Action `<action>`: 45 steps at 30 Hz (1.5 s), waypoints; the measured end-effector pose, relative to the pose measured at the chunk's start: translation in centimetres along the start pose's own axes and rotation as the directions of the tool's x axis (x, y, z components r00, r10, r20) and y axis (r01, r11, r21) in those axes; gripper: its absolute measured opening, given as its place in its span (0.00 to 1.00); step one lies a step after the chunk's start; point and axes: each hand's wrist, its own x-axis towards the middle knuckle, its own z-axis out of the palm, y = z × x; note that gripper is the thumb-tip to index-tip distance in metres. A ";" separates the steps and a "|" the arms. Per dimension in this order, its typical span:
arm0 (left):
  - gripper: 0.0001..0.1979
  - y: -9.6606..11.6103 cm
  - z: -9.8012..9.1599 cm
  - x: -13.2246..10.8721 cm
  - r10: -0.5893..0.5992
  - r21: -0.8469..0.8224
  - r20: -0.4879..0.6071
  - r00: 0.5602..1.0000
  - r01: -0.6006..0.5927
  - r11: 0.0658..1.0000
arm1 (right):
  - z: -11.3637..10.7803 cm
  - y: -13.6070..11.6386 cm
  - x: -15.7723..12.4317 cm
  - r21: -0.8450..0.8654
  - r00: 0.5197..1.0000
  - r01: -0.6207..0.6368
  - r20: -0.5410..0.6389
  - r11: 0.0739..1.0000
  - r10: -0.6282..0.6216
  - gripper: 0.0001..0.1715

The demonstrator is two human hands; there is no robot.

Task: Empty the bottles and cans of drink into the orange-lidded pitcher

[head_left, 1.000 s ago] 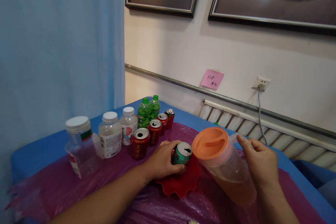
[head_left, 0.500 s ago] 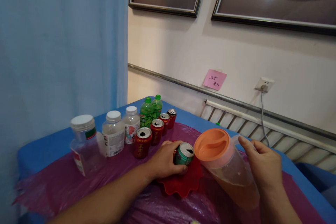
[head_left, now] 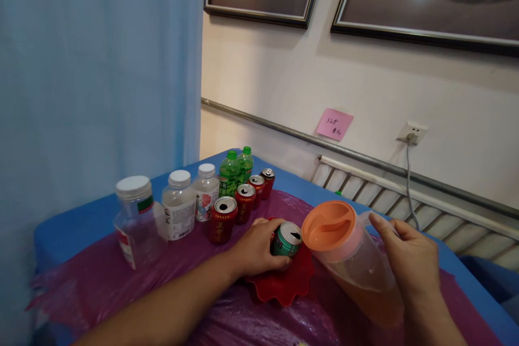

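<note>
My left hand (head_left: 259, 248) wraps round a green drink can (head_left: 286, 239), its opened top tipped toward the pitcher. Beneath the can lies a red dish with a wavy rim (head_left: 281, 284). My right hand (head_left: 411, 257) grips the handle of a clear pitcher (head_left: 360, 270) with an orange lid (head_left: 328, 225). The pitcher leans left, its lid edge close beside the can's top; I cannot tell whether they touch. Yellowish-brown liquid shows inside the pitcher. No stream of liquid is visible between the two.
Several red cans (head_left: 223, 220) stand in a row behind my left hand. White-capped clear bottles (head_left: 179, 205), a large clear jar (head_left: 138, 227) and two green bottles (head_left: 230, 173) stand beside them. A purple plastic sheet (head_left: 182, 292) covers part of the blue table (head_left: 77, 213). A radiator (head_left: 377, 189) runs along the wall.
The whole view has shifted slightly, so things appear a little further right. Both hands keep their holds on the can and the pitcher, with hardly any movement between them.
</note>
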 end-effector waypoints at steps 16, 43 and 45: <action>0.31 0.9 -0.5 0.1 -0.012 -0.012 0.033 0.999 0.012 1.000 | -0.1 -0.3 -0.4 -0.027 1.000 0.024 0.000 0.999 -0.024 0.34; 0.32 0.7 -0.4 -0.1 -0.052 -0.016 0.032 0.998 0.053 0.998 | -0.2 -0.5 -0.6 0.010 0.999 0.023 0.023 1.000 -0.024 0.33; 0.32 0.7 -0.4 -0.1 -0.047 -0.017 0.033 0.998 0.047 0.999 | -0.2 -0.4 -0.6 0.003 1.000 0.021 0.011 1.000 -0.022 0.33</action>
